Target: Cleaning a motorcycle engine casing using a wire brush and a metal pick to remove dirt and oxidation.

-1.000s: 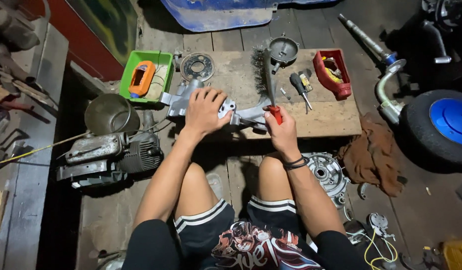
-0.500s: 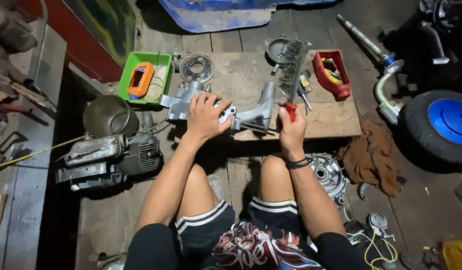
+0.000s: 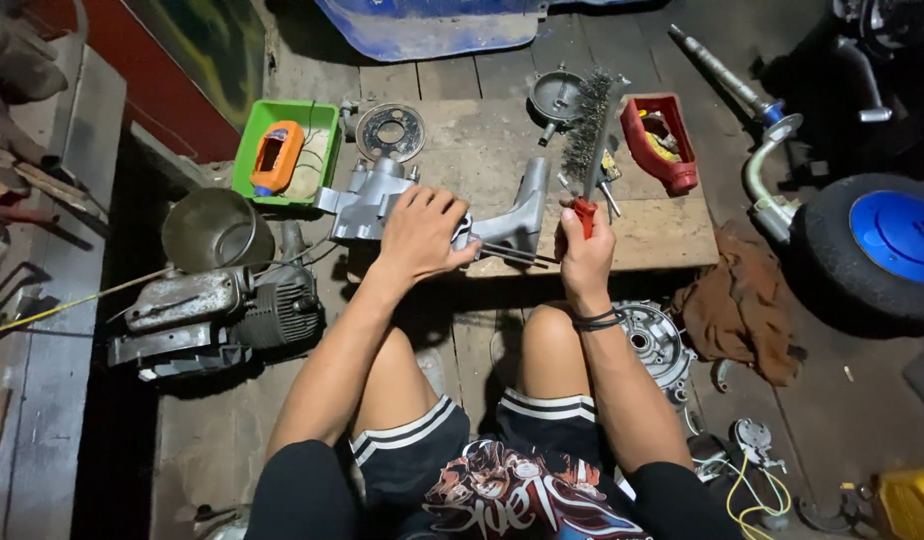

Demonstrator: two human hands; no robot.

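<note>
Head view shows the left hand (image 3: 422,235) pressed palm-down, fingers curled over a grey metal casing (image 3: 437,212) whose long axis runs sideways across the wooden board (image 3: 672,230). Just beside it, the right hand (image 3: 585,258) is fisted round a wire brush (image 3: 588,145), bristles pointing away. Bare board lies beyond the right hand, before the red tray (image 3: 662,150).

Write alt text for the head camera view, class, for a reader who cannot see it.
A seated person's left hand presses a grey metal engine casing onto a wooden board, while the right hand holds a red-handled wire brush upright beside it. A green tray, a red tray and an engine lie around.
</note>
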